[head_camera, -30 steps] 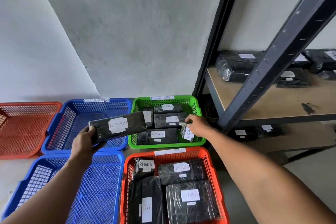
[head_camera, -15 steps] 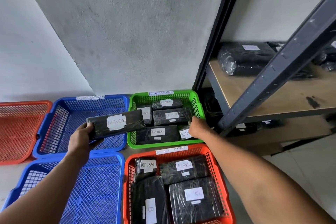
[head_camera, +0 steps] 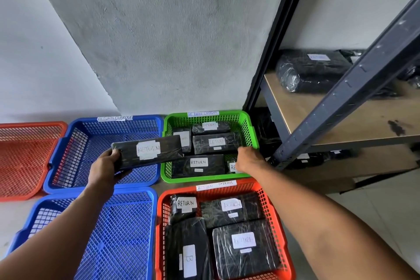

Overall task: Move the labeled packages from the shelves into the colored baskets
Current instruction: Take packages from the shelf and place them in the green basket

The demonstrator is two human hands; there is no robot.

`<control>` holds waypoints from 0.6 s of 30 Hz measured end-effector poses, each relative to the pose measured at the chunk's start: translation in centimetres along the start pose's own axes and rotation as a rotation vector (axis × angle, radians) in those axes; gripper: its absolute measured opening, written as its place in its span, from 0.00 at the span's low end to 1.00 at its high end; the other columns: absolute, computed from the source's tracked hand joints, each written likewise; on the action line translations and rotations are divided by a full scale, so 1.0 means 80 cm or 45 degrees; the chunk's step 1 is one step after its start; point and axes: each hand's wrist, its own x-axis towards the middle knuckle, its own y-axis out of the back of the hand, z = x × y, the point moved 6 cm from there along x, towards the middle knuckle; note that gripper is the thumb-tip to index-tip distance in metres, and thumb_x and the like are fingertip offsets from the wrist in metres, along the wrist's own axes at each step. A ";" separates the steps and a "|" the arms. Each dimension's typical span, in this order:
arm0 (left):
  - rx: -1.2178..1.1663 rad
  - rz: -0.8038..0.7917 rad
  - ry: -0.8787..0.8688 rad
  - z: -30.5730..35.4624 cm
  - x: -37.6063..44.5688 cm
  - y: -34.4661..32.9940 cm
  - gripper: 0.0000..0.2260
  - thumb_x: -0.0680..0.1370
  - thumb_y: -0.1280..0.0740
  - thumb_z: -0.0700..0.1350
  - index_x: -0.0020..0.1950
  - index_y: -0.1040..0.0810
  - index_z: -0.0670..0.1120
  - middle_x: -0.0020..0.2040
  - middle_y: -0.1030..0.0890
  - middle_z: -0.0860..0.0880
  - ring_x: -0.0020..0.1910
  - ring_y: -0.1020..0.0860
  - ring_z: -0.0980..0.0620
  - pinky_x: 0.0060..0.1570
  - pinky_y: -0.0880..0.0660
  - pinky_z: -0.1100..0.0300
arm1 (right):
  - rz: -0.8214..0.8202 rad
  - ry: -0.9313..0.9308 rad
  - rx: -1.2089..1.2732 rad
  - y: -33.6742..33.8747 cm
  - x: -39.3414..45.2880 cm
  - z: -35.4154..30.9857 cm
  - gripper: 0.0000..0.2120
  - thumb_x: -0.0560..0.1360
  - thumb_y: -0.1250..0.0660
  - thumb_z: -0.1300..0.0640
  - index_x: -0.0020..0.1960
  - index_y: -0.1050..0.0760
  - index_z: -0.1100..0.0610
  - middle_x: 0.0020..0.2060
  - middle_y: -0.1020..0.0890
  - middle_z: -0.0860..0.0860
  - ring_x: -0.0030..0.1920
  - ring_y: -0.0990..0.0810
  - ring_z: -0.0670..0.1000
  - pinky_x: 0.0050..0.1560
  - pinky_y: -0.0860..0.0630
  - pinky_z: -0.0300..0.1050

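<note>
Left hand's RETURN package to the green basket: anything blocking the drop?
No barrier between them. The left hand holds the package over the green basket rim. Inside, packages cover most of the floor, and the right hand is at the small one.

The right hand [head_camera: 246, 158] covers most of a small package [head_camera: 231, 166]; its label reads only "RE". The far-left red basket [head_camera: 27, 157] is cut off by the picture's edge.
</note>
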 end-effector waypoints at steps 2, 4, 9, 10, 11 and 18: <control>0.020 -0.001 -0.001 -0.001 0.002 0.005 0.15 0.84 0.39 0.46 0.68 0.24 0.44 0.57 0.20 0.41 0.52 0.20 0.44 0.43 0.20 0.50 | 0.005 -0.004 -0.023 0.003 -0.001 -0.003 0.13 0.76 0.34 0.62 0.61 0.22 0.61 0.56 0.19 0.57 0.51 0.19 0.55 0.41 0.26 0.43; 0.020 0.010 0.011 0.000 0.004 0.009 0.15 0.84 0.38 0.46 0.69 0.24 0.45 0.58 0.20 0.41 0.52 0.20 0.44 0.43 0.20 0.49 | 0.042 -0.005 -0.044 0.008 -0.002 -0.006 0.12 0.76 0.34 0.62 0.59 0.21 0.61 0.54 0.18 0.57 0.50 0.19 0.56 0.41 0.25 0.44; 0.027 0.049 0.023 0.012 0.008 0.029 0.14 0.84 0.40 0.44 0.68 0.24 0.46 0.56 0.20 0.43 0.50 0.20 0.46 0.45 0.20 0.50 | 0.266 0.073 0.091 0.032 -0.008 -0.035 0.08 0.76 0.33 0.57 0.54 0.23 0.56 0.50 0.19 0.53 0.46 0.19 0.55 0.39 0.28 0.43; 0.035 0.060 0.019 0.017 0.010 0.034 0.13 0.85 0.41 0.44 0.68 0.23 0.46 0.54 0.19 0.44 0.49 0.21 0.48 0.45 0.20 0.50 | 0.312 0.101 0.154 0.036 -0.010 -0.046 0.05 0.76 0.34 0.57 0.51 0.23 0.55 0.47 0.19 0.52 0.45 0.20 0.55 0.39 0.29 0.43; 0.041 0.071 0.011 0.021 0.013 0.039 0.13 0.85 0.41 0.44 0.67 0.23 0.46 0.53 0.20 0.45 0.48 0.21 0.49 0.45 0.20 0.50 | 0.351 0.130 0.231 0.039 -0.011 -0.058 0.02 0.75 0.34 0.58 0.48 0.23 0.54 0.45 0.19 0.51 0.44 0.20 0.55 0.38 0.29 0.42; 0.162 0.068 0.010 0.045 0.045 0.072 0.12 0.85 0.42 0.44 0.65 0.23 0.47 0.57 0.20 0.43 0.53 0.21 0.45 0.42 0.20 0.52 | 0.247 0.406 0.660 0.031 -0.029 -0.184 0.06 0.76 0.36 0.61 0.43 0.23 0.53 0.40 0.19 0.47 0.42 0.21 0.51 0.36 0.27 0.43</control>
